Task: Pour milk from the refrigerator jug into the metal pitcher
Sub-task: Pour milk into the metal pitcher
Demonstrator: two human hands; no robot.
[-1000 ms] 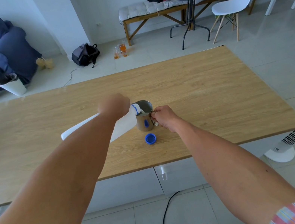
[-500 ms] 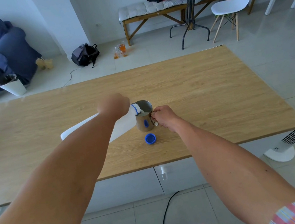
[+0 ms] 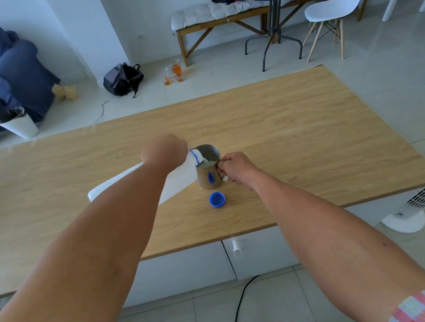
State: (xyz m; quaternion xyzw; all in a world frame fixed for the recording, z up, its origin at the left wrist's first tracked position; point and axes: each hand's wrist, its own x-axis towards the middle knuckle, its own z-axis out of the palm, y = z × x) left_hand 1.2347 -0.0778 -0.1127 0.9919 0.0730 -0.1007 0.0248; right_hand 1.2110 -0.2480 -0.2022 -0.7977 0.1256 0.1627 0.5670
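The left hand [image 3: 165, 152] gripped the white jug [image 3: 177, 177], tipped nearly flat so its spout hung over the rim of the metal pitcher [image 3: 209, 171]; milk was visible inside. The right hand [image 3: 235, 166] clasped the pitcher's handle, evidently to steady it against the pour. The blue cap [image 3: 217, 199] lay just in front of the pitcher (set aside, presumably for resealing). All stood on a wooden table [image 3: 316, 142]. Beyond: tiled floor, a blue armchair [image 3: 17, 73] with a seated person, a backpack [image 3: 121, 79], a white chair [image 3: 339, 2].

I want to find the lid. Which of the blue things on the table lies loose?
The blue cap, flat before the metal pitcher; the other blue is a reflection on the pitcher.
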